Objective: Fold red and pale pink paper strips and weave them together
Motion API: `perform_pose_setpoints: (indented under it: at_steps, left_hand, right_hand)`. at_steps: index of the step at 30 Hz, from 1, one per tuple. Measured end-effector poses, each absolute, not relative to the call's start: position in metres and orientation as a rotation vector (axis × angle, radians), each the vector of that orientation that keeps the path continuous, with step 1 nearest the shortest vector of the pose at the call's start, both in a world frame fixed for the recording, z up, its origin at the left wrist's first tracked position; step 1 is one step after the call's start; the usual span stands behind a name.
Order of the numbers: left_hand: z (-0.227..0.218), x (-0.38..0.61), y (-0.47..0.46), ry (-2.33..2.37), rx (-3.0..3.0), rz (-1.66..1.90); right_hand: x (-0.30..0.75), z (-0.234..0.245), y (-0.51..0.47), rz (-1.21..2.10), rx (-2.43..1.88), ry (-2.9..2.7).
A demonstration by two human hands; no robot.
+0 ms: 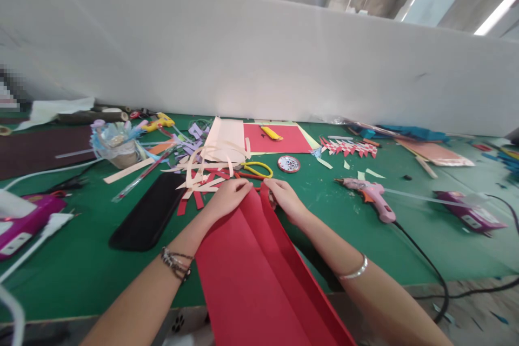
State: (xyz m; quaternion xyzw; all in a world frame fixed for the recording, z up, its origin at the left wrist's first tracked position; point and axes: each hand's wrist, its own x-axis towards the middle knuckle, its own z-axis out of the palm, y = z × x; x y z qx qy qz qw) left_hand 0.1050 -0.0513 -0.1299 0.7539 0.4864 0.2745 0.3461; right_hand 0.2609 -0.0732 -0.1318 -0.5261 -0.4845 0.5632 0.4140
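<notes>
A large sheet of red paper [251,270] reaches from the table down toward me, its right side bent up along its length. My left hand [230,197] is closed on the far edge of the sheet, toward its left. At the far right corner my right hand [284,200] pinches the bent-up part, its lower fingers partly hidden behind the paper. Just beyond both hands lie scissors with yellow handles [259,168], partly covered by strips of cut paper [208,173]. A black phone-like slab [148,211] rests left of my left hand.
On the right are a pink glue gun [371,194] with its cord and a purple power strip [470,211]. Red card [279,143] with a yellow cutter [271,133] lies at the back, near a round tin [289,164]. A white partition [259,54] stands behind the green table [324,173].
</notes>
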Motion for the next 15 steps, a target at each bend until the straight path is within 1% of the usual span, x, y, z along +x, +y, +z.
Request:
perform_pose_setpoints:
  at_steps: [4, 8, 15]
  left_hand:
    - [-0.1314, 0.1047, -0.0517, 1.29, 2.078, 0.683]
    - [-0.1312, 0.106, -0.0545, 1.342, 2.13, 0.677]
    - [-0.1286, 0.1042, -0.0544, 1.422, 2.208, 0.778]
  right_hand:
    - [0.2636, -0.1245, -0.0773, 1.48, -1.328, -1.457]
    - [0.2653, -0.1237, -0.0811, 1.354, -1.39, -1.637]
    - [0.2663, -0.1254, -0.0787, 1.48, -1.447, -1.412]
